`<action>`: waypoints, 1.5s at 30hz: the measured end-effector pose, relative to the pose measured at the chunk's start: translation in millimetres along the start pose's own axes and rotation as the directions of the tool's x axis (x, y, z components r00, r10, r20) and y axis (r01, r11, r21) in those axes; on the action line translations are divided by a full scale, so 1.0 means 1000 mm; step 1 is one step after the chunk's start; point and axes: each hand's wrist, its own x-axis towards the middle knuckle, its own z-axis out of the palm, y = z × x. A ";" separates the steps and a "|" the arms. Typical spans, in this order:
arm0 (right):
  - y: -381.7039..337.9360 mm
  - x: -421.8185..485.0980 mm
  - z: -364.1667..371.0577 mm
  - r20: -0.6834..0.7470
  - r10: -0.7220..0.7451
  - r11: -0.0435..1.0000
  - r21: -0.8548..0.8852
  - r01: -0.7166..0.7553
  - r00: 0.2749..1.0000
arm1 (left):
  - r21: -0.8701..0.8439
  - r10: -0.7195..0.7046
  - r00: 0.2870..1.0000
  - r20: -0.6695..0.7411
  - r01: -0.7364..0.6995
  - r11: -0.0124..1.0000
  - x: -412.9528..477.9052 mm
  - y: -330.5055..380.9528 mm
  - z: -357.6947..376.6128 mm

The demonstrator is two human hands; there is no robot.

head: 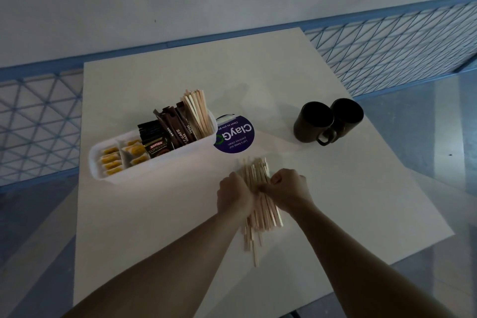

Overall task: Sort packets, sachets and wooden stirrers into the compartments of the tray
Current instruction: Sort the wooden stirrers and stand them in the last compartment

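As left hand (236, 196) and right hand (289, 188) curl round the loose stirrers (268, 214) at table (154, 227) centre | grip blurred, seemingly tight | tray (154, 162) toward left edge.

Dim, bluish-grey light, flat and even; shadows lie soft and faint on the worktop (144, 227); the mugs (313, 124) read almost black; wooden stirrers (267, 212) smear with motion blur at their far tips; the wide lens bows the blue rail (232, 35)

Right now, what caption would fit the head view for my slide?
The left hand and right hand grip a bundle of wooden stirrers near the partly filled tray.
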 end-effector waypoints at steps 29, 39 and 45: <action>0.009 0.011 -0.002 -0.010 -0.018 1.000 -0.018 0.018 1.000 | 0.081 0.013 0.999 -0.033 -0.010 0.997 0.002 0.009 -0.001; 0.010 0.014 -0.001 -0.024 -0.020 1.000 -0.004 0.020 1.000 | 0.080 0.014 1.000 -0.019 -0.012 0.997 0.008 0.009 0.002; 0.013 0.015 -0.003 -0.013 -0.023 1.000 -0.016 0.023 1.000 | 0.144 0.033 0.997 -0.066 -0.023 0.989 0.011 0.009 0.008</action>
